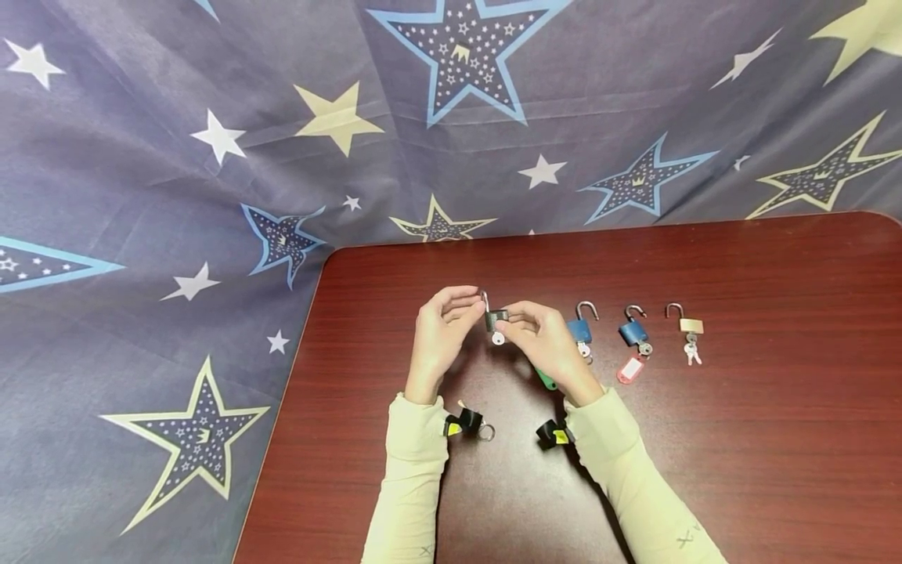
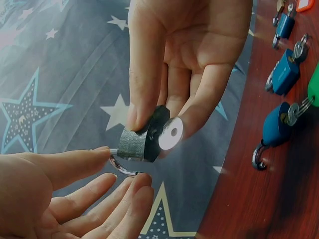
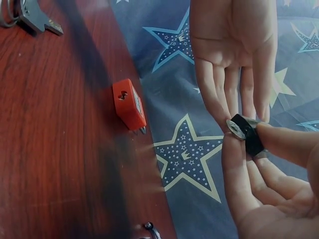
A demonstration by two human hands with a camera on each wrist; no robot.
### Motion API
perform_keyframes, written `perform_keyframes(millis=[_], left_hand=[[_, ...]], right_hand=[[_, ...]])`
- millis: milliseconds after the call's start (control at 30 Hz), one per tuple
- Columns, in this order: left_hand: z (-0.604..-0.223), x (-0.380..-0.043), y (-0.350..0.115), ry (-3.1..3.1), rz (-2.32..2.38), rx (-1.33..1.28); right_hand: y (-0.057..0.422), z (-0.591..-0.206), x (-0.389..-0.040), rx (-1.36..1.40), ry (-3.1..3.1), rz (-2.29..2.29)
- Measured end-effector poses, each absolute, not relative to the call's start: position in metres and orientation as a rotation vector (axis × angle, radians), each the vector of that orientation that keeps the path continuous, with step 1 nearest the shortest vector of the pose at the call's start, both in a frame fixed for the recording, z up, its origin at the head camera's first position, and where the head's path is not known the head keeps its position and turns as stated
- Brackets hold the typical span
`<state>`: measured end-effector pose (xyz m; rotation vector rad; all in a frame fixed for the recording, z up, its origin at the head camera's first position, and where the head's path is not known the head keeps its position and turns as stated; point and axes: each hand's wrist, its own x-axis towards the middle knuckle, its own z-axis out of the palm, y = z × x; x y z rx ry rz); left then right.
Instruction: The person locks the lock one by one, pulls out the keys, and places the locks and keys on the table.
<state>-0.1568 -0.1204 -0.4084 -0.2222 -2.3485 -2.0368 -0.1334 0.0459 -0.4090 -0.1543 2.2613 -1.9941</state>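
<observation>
Dark padlock [image 1: 496, 321] is up over the table's [image 1: 775, 446] far left, right hand [image 1: 541, 335] pinching its body [image 2: 137, 143], left hand [image 1: 444, 329] pinching its shackle [image 2: 121, 168]!

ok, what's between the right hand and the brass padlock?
In the head view, one blue padlock beside the right hand, then a second blue padlock with a red tag, before the brass padlock.

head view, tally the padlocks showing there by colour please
Dark padlock: 1
Blue padlocks: 2
Gold padlock: 1
Total: 4
</observation>
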Motion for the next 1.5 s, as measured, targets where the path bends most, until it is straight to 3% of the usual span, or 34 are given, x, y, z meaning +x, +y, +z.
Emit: perform_keyframes(millis=[400, 900, 1500], left_hand=[[-0.4, -0.151, -0.115, -2.372, -2.103, -0.277], [-0.406, -0.153, -0.112, -2.338, -2.107, -0.57], [-0.428, -0.165, -0.114, -2.224, -1.993, -0.287]], right_hand=[[0.045, -0.411, -0.132, -0.183, 2.234, -1.997], [0.044, -0.412, -0.131, -0.227, 2.211, -2.019], [0.044, -0.407, -0.131, -0.212, 2.206, -2.014]])
